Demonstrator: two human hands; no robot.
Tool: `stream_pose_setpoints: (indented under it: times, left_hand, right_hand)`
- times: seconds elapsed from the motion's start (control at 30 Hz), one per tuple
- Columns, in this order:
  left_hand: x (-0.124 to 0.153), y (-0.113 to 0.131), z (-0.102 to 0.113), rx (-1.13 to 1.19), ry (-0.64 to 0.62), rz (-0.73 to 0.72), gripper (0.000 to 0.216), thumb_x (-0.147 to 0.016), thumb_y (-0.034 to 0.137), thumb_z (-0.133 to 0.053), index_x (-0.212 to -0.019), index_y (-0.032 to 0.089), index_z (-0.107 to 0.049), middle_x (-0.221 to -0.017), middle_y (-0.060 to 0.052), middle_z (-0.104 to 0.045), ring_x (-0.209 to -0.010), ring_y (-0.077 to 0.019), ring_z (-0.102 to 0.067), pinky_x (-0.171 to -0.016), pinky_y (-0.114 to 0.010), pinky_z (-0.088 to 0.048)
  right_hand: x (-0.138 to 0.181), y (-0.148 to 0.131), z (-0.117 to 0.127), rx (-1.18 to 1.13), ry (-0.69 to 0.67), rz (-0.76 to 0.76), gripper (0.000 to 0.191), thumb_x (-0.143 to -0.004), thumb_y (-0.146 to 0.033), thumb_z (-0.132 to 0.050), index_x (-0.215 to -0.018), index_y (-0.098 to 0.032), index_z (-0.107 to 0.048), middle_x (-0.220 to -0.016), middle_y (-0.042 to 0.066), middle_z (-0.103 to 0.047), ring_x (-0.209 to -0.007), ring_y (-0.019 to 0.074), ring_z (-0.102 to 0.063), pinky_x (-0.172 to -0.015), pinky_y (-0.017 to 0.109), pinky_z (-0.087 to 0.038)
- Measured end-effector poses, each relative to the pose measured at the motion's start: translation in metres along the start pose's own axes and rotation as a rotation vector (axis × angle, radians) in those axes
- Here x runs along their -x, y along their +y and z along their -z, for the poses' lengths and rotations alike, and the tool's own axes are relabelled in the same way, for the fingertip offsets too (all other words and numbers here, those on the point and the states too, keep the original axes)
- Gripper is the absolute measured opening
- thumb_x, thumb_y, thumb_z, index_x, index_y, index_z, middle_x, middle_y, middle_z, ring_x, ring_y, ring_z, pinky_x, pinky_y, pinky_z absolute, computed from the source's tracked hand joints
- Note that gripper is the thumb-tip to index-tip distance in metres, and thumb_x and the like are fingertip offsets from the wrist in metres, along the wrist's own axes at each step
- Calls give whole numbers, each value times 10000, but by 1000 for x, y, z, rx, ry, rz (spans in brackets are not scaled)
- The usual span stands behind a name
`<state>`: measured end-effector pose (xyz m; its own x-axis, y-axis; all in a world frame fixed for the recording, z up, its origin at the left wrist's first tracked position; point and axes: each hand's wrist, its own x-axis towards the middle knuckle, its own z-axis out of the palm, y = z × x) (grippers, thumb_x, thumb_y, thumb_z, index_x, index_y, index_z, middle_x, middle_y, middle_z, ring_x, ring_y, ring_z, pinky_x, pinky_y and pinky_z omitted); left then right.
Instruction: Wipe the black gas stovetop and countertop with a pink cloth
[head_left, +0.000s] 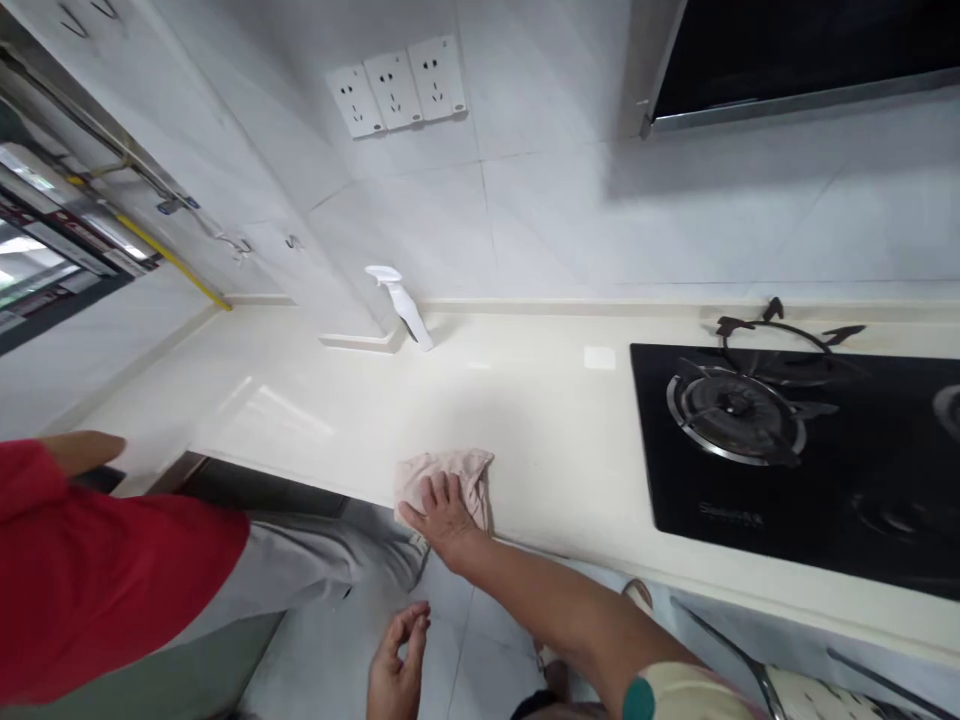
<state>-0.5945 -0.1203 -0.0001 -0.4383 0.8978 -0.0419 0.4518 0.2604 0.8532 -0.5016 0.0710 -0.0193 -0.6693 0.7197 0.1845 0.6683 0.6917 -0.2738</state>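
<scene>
The right hand lies on a pink cloth at the front edge of the cream desk, left of the gas hob, its grip spread flat. The left hand hangs below the desk edge, also left of the hob, its grip curled and empty, thumb meeting forefinger.

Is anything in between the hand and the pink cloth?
Nothing visible. The right hand lies flat, straight on the pink cloth at the counter front edge; the left hand hangs lower, apart.
</scene>
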Motion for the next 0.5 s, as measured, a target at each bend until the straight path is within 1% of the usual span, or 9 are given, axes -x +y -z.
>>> stream_pose_setpoints:
  times: [0.1,0.17,0.23,0.33,0.43,0.5]
  left_hand:
    - [0,4,-9,-17,-81,-62,646,-784,844,-639,-897,224,-782,-947,-129,-815,-889,-322,-792,-892,-473,-656]
    - [-8,10,-17,-37,-144,-107,637,-795,833,-636,-901,223,-785,-956,-134,-816,-889,-321,-791,-850,-459,-660]
    - [-21,21,-26,-57,-197,-158,624,-815,816,-623,-918,222,-788,-962,-133,-817,-882,-314,-789,-815,-444,-659]
    - [-45,45,-47,-76,-280,-262,560,-871,745,-599,-959,226,-789,-974,-118,-816,-884,-288,-783,-827,-426,-649]
    - [-66,75,-78,-84,-384,-375,486,-905,671,-579,-954,231,-778,-969,-105,-814,-895,-269,-777,-803,-394,-640]
    - [-75,96,-102,-91,-441,-440,440,-920,624,-569,-947,232,-767,-958,-98,-810,-903,-258,-771,-773,-368,-633]
  right_hand:
    - [34,16,5,16,7,25,546,-1053,-239,-529,-1575,-363,-425,-1733,128,-330,-1531,363,-378,-1210,752,-294]
    - [68,34,10,42,38,3,578,-1057,-246,-538,-1601,-367,-385,-1742,134,-307,-1546,359,-361,-1228,726,-293]
    - [106,55,16,83,92,-39,587,-1059,-238,-541,-1605,-377,-374,-1722,131,-349,-1537,346,-381,-1229,700,-311]
    - [170,88,26,183,148,-101,568,-1065,-226,-541,-1588,-402,-409,-1681,115,-425,-1507,335,-428,-1202,665,-356]
    - [239,121,40,258,142,-160,588,-1050,-210,-568,-1586,-417,-444,-1669,103,-458,-1499,331,-454,-1197,628,-368]
    - [285,141,50,267,121,-206,625,-1027,-151,-573,-1578,-428,-473,-1662,84,-481,-1496,313,-471,-1215,599,-353]
